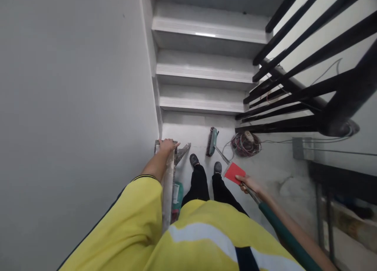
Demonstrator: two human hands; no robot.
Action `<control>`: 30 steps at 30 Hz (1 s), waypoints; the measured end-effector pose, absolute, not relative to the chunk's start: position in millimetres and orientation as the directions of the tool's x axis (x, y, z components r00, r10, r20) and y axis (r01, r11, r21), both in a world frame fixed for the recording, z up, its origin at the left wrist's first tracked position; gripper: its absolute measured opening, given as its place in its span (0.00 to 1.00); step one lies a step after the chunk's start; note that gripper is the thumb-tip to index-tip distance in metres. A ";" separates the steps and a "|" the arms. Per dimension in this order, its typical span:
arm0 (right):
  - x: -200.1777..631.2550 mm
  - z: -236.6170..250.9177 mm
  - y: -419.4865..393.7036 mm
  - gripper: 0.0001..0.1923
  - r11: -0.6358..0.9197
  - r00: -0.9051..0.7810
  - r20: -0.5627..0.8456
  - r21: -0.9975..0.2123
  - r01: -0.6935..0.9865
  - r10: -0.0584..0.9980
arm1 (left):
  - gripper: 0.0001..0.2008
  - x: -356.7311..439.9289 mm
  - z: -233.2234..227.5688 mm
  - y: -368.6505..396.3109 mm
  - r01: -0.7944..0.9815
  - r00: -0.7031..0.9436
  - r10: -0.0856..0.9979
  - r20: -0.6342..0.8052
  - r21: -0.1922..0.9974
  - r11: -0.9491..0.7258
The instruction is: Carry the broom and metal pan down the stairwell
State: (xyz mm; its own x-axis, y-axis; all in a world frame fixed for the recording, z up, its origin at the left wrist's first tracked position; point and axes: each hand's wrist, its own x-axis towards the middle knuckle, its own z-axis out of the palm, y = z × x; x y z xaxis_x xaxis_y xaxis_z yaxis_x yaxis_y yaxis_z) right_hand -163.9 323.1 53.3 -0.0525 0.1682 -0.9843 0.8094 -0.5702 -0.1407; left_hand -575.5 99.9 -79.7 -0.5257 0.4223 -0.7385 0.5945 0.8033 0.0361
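My left hand (167, 145) is closed over the top end of a worn, paint-spotted metal frame (169, 180) standing beside the wall. My right hand (249, 184) grips the handle of a long broom (212, 142), together with a flat red scraper-like piece (235, 173) with a pale edge. The thumb presses on the red piece. The broom's teal head with dark bristles is down by the floor, ahead of my feet. Its handle has a dark green section running back under my right forearm.
Grey stairs (203, 96) rise ahead, with a dark railing (294, 78) on the right. A coiled cable with a socket block (246, 145) lies on the floor by the railing, its wires trailing right. A teal container (178, 194) stands beside the frame. The grey wall (79, 106) borders my left.
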 end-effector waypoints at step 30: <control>-168.0 42.5 314.4 0.17 -0.587 -0.112 -0.984 -0.171 0.791 0.136 | 0.29 -508.2 -77.7 53.7 0.589 -0.442 0.292 -0.848 -0.029 0.808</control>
State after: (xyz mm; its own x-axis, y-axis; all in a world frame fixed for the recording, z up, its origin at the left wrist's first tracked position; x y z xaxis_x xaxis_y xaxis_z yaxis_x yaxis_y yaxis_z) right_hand -168.0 314.4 42.5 -0.1123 0.1356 -0.9844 0.7911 -0.5873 -0.1711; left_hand -508.2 53.7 -77.7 -0.4422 0.2915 -0.8482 0.5889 0.8076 -0.0295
